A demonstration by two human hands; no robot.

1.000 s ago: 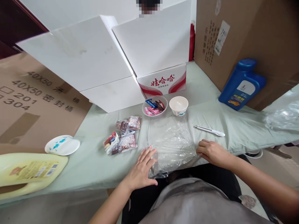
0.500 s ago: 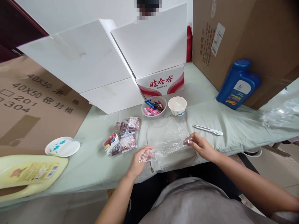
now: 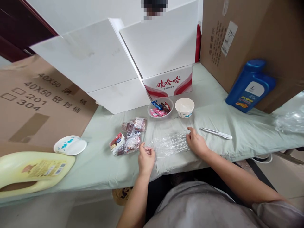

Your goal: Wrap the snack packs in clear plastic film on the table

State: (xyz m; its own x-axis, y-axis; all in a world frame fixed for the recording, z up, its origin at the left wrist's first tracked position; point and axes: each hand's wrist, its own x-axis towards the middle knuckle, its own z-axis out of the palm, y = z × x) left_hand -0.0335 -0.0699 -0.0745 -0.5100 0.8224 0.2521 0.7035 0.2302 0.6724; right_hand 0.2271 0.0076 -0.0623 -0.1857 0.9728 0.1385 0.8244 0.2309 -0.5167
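A clear plastic bag [image 3: 170, 144], folded into a narrow strip, lies on the pale green cloth [image 3: 213, 110] in front of me. My left hand [image 3: 145, 157] pinches its left end with curled fingers. At the strip's right end, my right hand [image 3: 196, 143] grips the plastic. Just left of my left hand lie several small filled snack bags [image 3: 129, 139]. Behind the strip stand a bowl of wrapped candies [image 3: 159, 109] and an empty white bowl [image 3: 184, 107].
A white pen [image 3: 216, 133] lies right of my right hand. A blue bottle [image 3: 250, 86] leans on a cardboard box at the right. White boxes [image 3: 114, 66] stand behind. A small plate [image 3: 70, 145] and a yellow jug [image 3: 33, 169] lie left.
The bag lay spread flat under both hands. Both hands lifted its near edge, folded it away from me, and now hold it down as a narrow strip farther up the cloth.
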